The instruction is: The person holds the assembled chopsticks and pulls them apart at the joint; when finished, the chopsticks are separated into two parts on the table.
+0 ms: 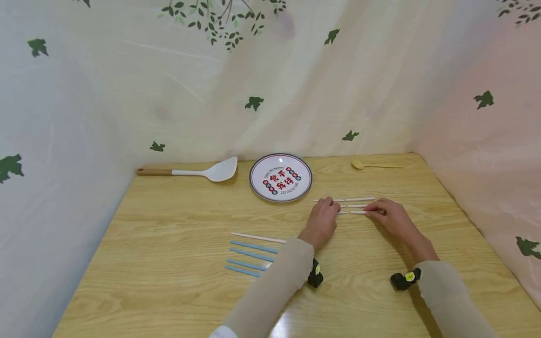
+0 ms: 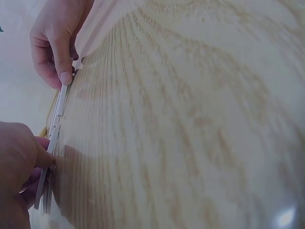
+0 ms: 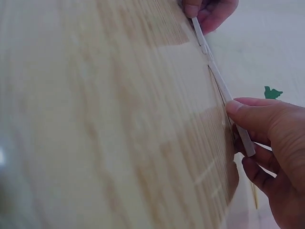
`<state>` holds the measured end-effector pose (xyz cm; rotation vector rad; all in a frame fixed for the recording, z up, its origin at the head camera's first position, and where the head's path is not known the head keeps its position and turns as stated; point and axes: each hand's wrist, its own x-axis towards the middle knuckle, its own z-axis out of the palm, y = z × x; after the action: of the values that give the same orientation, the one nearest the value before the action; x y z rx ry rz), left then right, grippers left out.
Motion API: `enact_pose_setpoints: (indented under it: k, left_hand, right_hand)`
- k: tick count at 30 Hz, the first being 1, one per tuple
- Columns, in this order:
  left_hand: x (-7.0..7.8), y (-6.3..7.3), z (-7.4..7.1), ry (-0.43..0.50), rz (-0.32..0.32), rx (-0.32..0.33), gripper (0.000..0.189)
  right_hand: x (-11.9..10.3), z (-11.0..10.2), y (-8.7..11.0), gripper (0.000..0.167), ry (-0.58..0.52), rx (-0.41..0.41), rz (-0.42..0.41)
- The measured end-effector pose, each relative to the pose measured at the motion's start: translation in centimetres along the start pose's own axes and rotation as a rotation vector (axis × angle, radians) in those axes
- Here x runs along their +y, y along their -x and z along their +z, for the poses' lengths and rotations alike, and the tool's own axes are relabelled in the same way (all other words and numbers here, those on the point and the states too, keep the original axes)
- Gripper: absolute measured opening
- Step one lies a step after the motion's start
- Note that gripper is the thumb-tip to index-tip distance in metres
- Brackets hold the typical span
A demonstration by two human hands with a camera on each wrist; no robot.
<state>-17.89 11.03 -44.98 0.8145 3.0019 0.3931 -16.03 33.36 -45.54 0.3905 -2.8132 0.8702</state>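
In the head view, short pale sticks lie in two columns, end to end, right of the plate. My left hand point(image 1: 322, 219) is over the left column and pinches a pale stick point(image 2: 54, 139) between thumb and fingers. On the right, my right hand point(image 1: 392, 219) pinches the near end of another pale stick point(image 1: 358, 212), its thumb on top in the right wrist view. The inner ends of these two sticks nearly meet. Farther back are more pale sticks point(image 1: 360, 199), partly covered by my left fingers on the left side.
A round plate point(image 1: 256, 180) with red lettering stands at the back, between a white spatula point(image 1: 221, 170) with a wooden handle and a small yellow spoon point(image 1: 358, 165). One pale stick point(image 1: 255, 237) and several blue sticks point(image 1: 253, 245) lie by my left sleeve, which hides some ends.
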Motion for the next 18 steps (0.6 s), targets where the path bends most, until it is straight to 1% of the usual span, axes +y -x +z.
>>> enact_pose_setpoints:
  k: [5,11,18]
  left_hand:
    - [-0.03,0.12,-0.03,-0.006,-0.001,0.010,0.028]
    - [0.05,0.19,-0.12,-0.004,-0.003,0.020,0.027]
    - [-0.09,0.26,0.19,0.041,-0.008,0.072,0.025]
  right_hand:
    - [-0.02,0.16,-0.05,0.010,0.008,0.023,-0.028]
    - [-0.16,0.07,-0.03,0.011,0.011,0.010,-0.014]
    - [-0.10,-0.01,0.03,0.012,0.011,0.008,-0.021]
